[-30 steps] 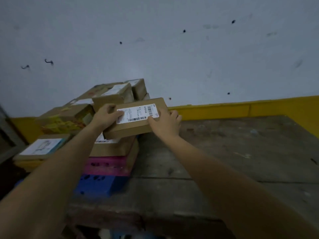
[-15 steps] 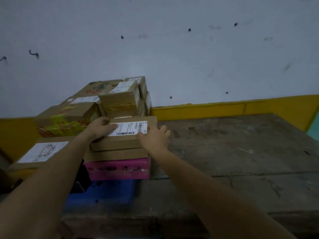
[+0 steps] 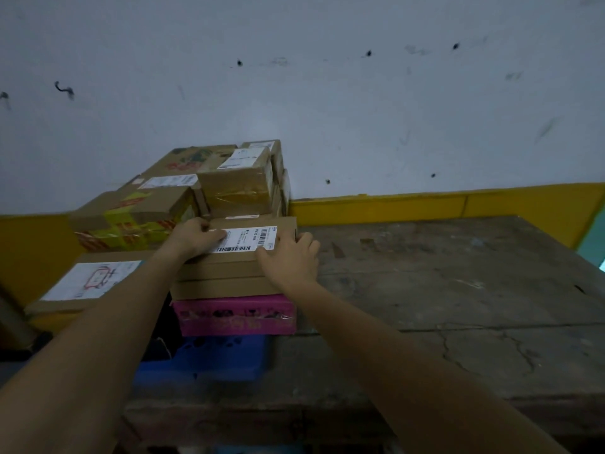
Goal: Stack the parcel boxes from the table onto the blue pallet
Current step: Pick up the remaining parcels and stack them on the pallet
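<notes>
A flat brown parcel box [image 3: 248,239] with a white barcode label lies on top of a short stack: another brown box [image 3: 226,285] and a pink box [image 3: 235,317] beneath it, all over the blue pallet [image 3: 212,358]. My left hand [image 3: 193,237] grips the box's left end, fingers over the label. On the box's right end and near corner sits my right hand [image 3: 289,260], holding it. Both forearms reach in from below.
Behind stand taller taped boxes [image 3: 235,185] and a box with green and red tape [image 3: 131,221]. A flat box with a large white label [image 3: 88,280] lies at the left. The worn wooden table [image 3: 458,290] spreads right, with a yellow band [image 3: 425,204] along the wall.
The labelled box has come down from the air onto the stack above the pink box. Both hands lowered with it and stay on its ends.
</notes>
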`<state>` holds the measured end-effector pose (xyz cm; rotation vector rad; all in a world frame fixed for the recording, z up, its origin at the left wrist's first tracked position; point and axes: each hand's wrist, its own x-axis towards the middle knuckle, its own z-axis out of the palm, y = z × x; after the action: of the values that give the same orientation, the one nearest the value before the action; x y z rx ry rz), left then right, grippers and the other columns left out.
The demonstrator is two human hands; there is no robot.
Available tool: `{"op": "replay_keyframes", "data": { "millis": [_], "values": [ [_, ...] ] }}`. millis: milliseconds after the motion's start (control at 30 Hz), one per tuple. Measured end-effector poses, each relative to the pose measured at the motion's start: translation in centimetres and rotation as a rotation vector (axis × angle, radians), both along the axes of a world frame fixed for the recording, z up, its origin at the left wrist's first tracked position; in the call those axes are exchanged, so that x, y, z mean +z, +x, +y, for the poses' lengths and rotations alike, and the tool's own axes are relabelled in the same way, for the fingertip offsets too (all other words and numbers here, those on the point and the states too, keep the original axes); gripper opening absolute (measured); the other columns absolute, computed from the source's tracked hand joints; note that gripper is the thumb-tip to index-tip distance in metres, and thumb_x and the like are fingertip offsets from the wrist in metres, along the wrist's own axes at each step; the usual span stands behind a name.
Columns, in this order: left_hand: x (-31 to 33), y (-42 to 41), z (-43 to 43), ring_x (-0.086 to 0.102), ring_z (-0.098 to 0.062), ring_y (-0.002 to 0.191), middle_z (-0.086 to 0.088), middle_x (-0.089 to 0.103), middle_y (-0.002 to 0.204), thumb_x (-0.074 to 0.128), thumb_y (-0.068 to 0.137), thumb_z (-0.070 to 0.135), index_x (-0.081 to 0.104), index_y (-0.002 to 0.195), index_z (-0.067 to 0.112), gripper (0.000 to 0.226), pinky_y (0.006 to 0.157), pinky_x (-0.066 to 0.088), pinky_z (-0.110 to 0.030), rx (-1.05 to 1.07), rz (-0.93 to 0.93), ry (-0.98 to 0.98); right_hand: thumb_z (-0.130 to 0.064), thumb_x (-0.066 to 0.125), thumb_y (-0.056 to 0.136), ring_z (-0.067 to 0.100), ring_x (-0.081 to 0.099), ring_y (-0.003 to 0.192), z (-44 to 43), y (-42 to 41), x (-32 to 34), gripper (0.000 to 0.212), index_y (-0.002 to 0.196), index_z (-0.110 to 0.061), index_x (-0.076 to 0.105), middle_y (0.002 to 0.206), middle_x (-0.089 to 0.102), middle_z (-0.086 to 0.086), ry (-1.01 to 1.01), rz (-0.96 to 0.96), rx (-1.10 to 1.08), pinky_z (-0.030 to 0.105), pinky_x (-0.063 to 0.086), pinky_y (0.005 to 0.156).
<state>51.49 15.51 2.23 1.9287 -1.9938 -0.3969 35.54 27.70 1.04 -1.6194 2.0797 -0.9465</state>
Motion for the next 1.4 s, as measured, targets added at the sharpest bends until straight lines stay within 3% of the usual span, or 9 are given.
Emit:
{"op": "replay_keyframes", "data": {
  "millis": [167,333,700,933,1200,1267,1400],
  "values": [
    [0.0,-0.7,0.9,0.038,-0.037,0.126,-0.018,0.045,0.136,0.045,0.086,0.049,0.05,0.13,0.017,0.055,0.098,0.04,-0.045,-0.005,-0.167,-0.134,-0.046,0.047,0.09,0.03,0.027,0.121,-0.2,-0.1,-0.6,0.053,0.131,-0.015,0.037,0.132,0.031,0.013,-0.015,-0.023,0.015,0.038,0.031,0.097],
    [-0.5,-1.3,1.1,0.04,-0.036,0.126,-0.012,0.048,0.138,0.044,0.088,0.051,0.051,0.131,0.024,0.051,0.099,0.042,-0.046,-0.114,-0.141,-0.108,-0.044,0.049,0.089,0.027,0.026,0.122,-0.4,0.5,-1.0,0.056,0.134,-0.015,0.034,0.134,0.029,0.012,-0.048,-0.081,0.005,0.036,0.033,0.096],
    [-1.7,-0.8,0.9,0.032,-0.036,0.13,-0.012,0.04,0.143,0.04,0.089,0.054,0.045,0.135,0.028,0.053,0.1,0.033,-0.046,-0.106,-0.141,-0.145,-0.047,0.051,0.087,0.025,0.025,0.121,-1.4,0.6,-2.2,0.055,0.132,-0.017,0.038,0.135,0.028,0.009,-0.113,-0.095,-0.026,0.032,0.03,0.093],
    [-0.9,-0.4,1.5,0.04,-0.033,0.127,-0.013,0.045,0.14,0.038,0.094,0.046,0.048,0.134,0.023,0.048,0.098,0.038,-0.043,-0.152,-0.1,-0.16,-0.054,0.05,0.087,0.024,0.018,0.127,-1.6,-1.0,-2.8,0.061,0.138,-0.026,0.034,0.141,0.021,0.005,-0.096,-0.14,0.111,0.035,0.028,0.099],
    [0.0,0.5,5.0,0.052,-0.026,0.117,-0.008,0.058,0.129,0.044,0.095,0.04,0.058,0.125,0.015,0.042,0.098,0.042,-0.038,-0.385,0.025,-0.267,-0.063,0.057,0.078,0.032,0.013,0.138,-0.4,-2.6,-2.2,0.084,0.145,-0.032,0.019,0.152,0.003,0.004,-0.024,0.088,0.3,0.048,0.024,0.111],
    [-0.1,0.5,6.0,0.049,-0.025,0.122,-0.008,0.055,0.133,0.05,0.092,0.042,0.055,0.128,0.015,0.046,0.099,0.037,-0.031,-0.441,0.022,-0.325,-0.061,0.063,0.075,0.034,0.013,0.139,0.2,-3.1,-2.2,0.09,0.146,-0.033,0.014,0.153,-0.003,0.005,0.001,0.144,0.339,0.049,0.025,0.111],
    [-0.4,1.1,7.7,0.021,-0.022,0.141,-0.003,0.025,0.154,0.059,0.075,0.064,0.027,0.145,0.029,0.085,0.114,0.019,-0.041,-0.368,-0.176,-0.162,-0.051,0.071,0.073,0.038,0.015,0.139,1.1,-4.0,-2.0,0.104,0.147,-0.035,0.001,0.153,-0.01,0.009,0.124,0.173,0.409,0.051,0.026,0.111]
  ]
}}
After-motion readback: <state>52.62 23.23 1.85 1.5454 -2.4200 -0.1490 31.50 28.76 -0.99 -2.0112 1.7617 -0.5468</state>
